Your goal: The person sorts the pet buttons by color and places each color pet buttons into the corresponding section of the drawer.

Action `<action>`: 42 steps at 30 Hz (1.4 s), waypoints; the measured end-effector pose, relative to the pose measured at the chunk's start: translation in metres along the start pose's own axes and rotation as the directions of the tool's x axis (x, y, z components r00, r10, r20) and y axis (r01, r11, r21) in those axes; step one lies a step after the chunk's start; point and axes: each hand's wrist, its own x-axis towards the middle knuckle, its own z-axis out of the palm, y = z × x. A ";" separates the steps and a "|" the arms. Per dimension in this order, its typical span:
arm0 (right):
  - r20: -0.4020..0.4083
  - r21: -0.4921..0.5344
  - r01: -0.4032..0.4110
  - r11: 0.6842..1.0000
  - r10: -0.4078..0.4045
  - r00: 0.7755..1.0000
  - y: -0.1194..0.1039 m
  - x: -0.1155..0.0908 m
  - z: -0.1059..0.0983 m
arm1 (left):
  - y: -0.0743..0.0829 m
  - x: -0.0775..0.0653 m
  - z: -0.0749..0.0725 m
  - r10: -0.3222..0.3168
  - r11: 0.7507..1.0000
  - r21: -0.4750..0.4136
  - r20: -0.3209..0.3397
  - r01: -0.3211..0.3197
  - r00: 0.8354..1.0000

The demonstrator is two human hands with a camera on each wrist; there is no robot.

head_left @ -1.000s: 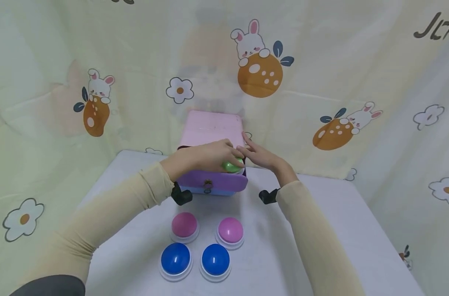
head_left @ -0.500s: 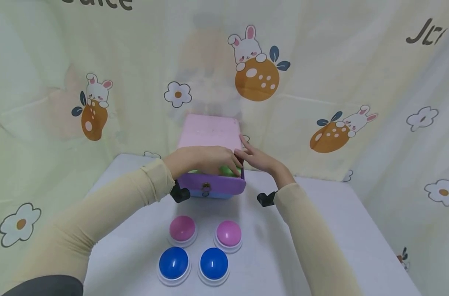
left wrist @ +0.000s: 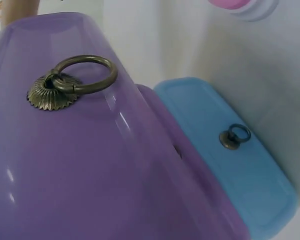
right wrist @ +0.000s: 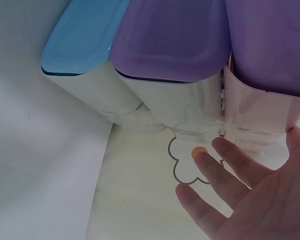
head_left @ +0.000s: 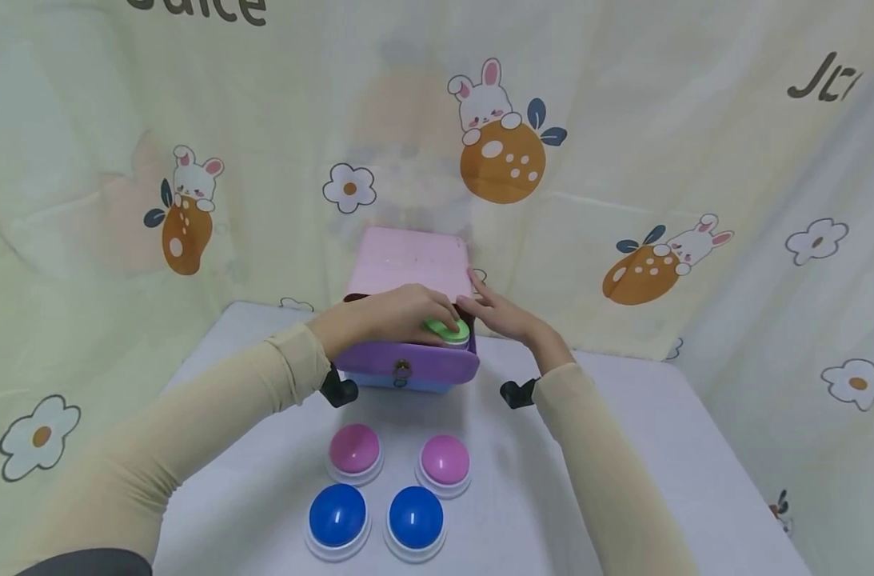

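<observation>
In the head view, my left hand reaches into the pulled-out purple drawer of a small cabinet with a pink top. Its fingers curl over a green dome-topped button with a white base, at the drawer's right end; the thumb is hidden. My right hand is at the cabinet's right side, fingers extended. In the right wrist view, that right hand has spread fingers, and its thumb touches the pale pink cabinet side. The left wrist view shows the drawer's brass ring pull, with no left fingers visible.
In front of the cabinet stand two pink dome buttons and two blue ones, all on white bases. A blue drawer front with a small ring pull sits lower down. A patterned curtain hangs behind the white table.
My left hand has gone lower into the drawer with the green button, then shifted slightly left and back up. The right hand stays by the cabinet. The head view has tilted a little.
</observation>
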 end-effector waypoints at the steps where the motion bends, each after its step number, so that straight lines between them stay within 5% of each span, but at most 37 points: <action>1: -0.001 0.002 0.001 1.000 -0.001 1.000 0.000 0.000 0.000 | 0.000 0.000 0.001 -0.004 1.000 0.008 -0.025 0.004 1.000; 8: -0.005 0.020 0.000 1.000 0.001 1.000 0.001 0.001 0.003 | 0.009 0.000 0.005 -0.111 0.989 0.080 -0.120 0.121 0.987; 14: -0.004 0.028 0.015 1.000 -0.015 1.000 0.000 0.000 0.001 | 0.025 0.011 0.002 -0.249 0.927 0.267 -0.092 0.264 0.964; 20: -0.005 0.035 0.031 0.999 -0.031 1.000 -0.001 -0.001 0.000 | 0.044 0.028 0.004 -0.467 0.838 0.278 -0.077 0.469 0.881; 24: -0.006 0.044 0.031 0.999 -0.030 1.000 -0.001 -0.002 0.000 | 0.050 0.033 0.004 -0.542 0.800 0.290 -0.026 0.525 0.840; 27: -0.005 0.047 0.027 0.999 -0.027 1.000 0.000 -0.002 0.001 | 0.051 0.032 0.001 -0.530 0.811 0.298 0.010 0.503 0.848; 32: -0.018 0.032 0.022 0.999 -0.021 1.000 0.000 -0.001 -0.001 | 0.047 0.024 -0.008 -0.470 0.871 0.193 0.066 0.451 0.880; 36: -0.027 0.025 0.025 0.999 -0.024 0.999 -0.001 0.000 -0.001 | 0.043 0.017 -0.011 -0.478 0.878 0.084 0.088 0.472 0.874; 39: -0.013 0.027 0.015 1.000 -0.014 1.000 -0.005 -0.002 -0.001 | 0.040 0.011 -0.007 -0.496 0.868 0.033 0.060 0.495 0.866; 42: 0.011 0.049 -0.001 0.999 0.000 1.000 -0.015 -0.009 -0.001 | 0.041 0.001 -0.004 -0.492 0.870 0.002 -0.043 0.492 0.870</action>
